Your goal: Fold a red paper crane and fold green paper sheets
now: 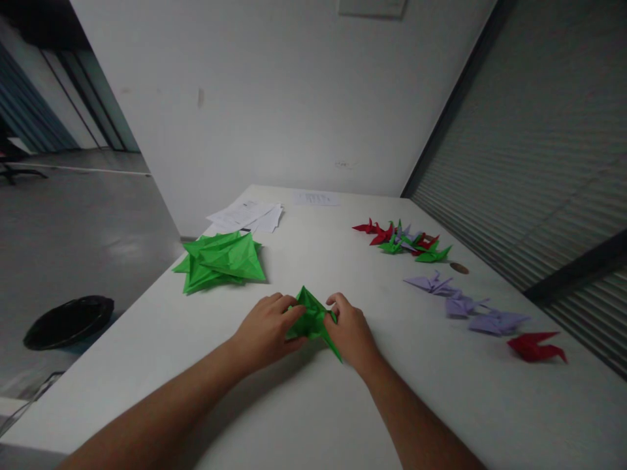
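Observation:
Between my left hand [267, 330] and my right hand [351, 330] sits a green origami piece [311, 321], folded to sharp points, its tip jutting down toward me. Both hands pinch its sides, and the fingers partly hide it. To the left lies a pile of green folded paper [219, 262]. Origami cranes in red and green [402, 240] cluster at the far right, with lilac cranes [465, 304] in a row nearer me and a single red crane [535, 347] closest.
The white table [147, 385] has loose printed papers [246, 216] at its far end and a small brown disc [459, 268] near the cranes. A wall stands beyond it, blinds run along the right, and a black round lid [68, 322] sits on the floor at left.

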Motion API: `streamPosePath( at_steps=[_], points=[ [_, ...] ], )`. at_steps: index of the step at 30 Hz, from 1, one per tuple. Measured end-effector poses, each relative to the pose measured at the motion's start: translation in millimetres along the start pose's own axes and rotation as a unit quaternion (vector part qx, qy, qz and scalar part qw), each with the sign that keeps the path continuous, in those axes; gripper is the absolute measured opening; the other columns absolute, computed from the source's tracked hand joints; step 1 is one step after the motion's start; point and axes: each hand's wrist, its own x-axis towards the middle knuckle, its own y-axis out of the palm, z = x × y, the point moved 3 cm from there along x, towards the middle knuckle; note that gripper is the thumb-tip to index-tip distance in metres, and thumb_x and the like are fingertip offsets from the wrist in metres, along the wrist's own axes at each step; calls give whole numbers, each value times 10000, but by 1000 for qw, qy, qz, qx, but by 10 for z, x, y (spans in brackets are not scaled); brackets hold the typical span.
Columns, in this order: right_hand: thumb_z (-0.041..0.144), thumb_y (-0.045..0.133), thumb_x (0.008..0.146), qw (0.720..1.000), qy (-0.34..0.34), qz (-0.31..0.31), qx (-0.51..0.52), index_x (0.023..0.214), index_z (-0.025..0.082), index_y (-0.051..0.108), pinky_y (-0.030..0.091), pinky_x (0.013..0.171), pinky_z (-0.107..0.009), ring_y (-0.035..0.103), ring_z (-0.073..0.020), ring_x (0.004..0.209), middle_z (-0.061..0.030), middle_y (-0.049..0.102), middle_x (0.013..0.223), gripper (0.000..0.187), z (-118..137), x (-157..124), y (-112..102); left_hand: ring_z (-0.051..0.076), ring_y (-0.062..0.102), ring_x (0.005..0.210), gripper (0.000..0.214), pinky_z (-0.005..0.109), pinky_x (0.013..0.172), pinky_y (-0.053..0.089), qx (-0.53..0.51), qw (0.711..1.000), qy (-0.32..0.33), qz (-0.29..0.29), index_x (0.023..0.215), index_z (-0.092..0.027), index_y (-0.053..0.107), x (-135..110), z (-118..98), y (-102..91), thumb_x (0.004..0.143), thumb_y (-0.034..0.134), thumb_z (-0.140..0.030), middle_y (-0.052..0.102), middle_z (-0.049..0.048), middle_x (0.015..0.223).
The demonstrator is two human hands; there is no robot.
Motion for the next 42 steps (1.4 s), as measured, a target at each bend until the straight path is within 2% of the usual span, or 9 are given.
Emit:
streamPosePath(
  at_steps=[4,7,15,20,23,28,32,38,42],
  points=[
    [67,552,770,1000,-5,-2,-19,906,242,649,333,564,-238,567,-156,576,33,627,644,242,-69,33,-26,248,640,836,76,356,792,482,9,998,14,55,897,-204,718,16,114,60,833,733,-166,694,75,838],
    [48,550,782,999,13,26,-16,862,246,669,326,555,-234,575,-155,568,27,658,643,244,-147,61,-2,229,631,800,116,339,763,470,14,996,55,63,807,-192,701,8,128,67,867,662,-100,689,79,830],
    [70,528,849,995,21,96,-2,838,229,701,390,610,-244,640,-172,642,-4,711,701,235,-220,93,36,245,618,843,192,352,776,468,56,996,52,52,807,-181,671,10,179,91,872,562,-37,684,90,864],
    [120,609,833,994,-60,86,11,772,204,662,419,667,-255,620,-172,719,-11,680,766,116,-102,91,4,248,638,888,227,341,813,480,4,997,8,74,817,-190,676,25,241,114,757,591,12,683,73,866],
    [165,629,843,992,-30,106,62,765,202,655,389,595,-244,587,-157,643,16,633,688,91,-52,62,18,254,651,885,165,337,798,486,-26,996,-15,89,852,-193,689,20,241,115,753,682,-62,701,73,885],
    [148,674,824,990,21,107,91,910,207,679,367,557,-227,587,-136,592,49,621,658,105,17,-1,31,276,654,886,243,353,784,499,-32,992,-57,108,863,-209,729,20,196,78,750,846,-389,734,78,893],
    [106,729,787,988,33,150,28,934,214,686,337,550,-224,588,-130,585,52,633,630,187,40,-27,53,272,645,967,37,359,822,494,30,988,-53,141,835,-246,750,4,149,67,813,759,-218,750,54,915],
    [127,763,808,981,41,189,-22,992,220,697,397,628,-236,704,-177,745,-34,775,847,216,45,-45,40,291,609,1018,139,359,753,458,84,984,-71,142,806,-244,730,-34,173,23,870,673,-135,747,60,930],
    [136,759,811,980,43,190,-33,1039,208,705,448,674,-256,729,-211,804,-64,790,914,245,25,-38,16,251,613,985,180,350,787,447,53,994,-4,100,732,-218,698,-13,234,-23,901,701,-157,742,44,900]
  ],
)
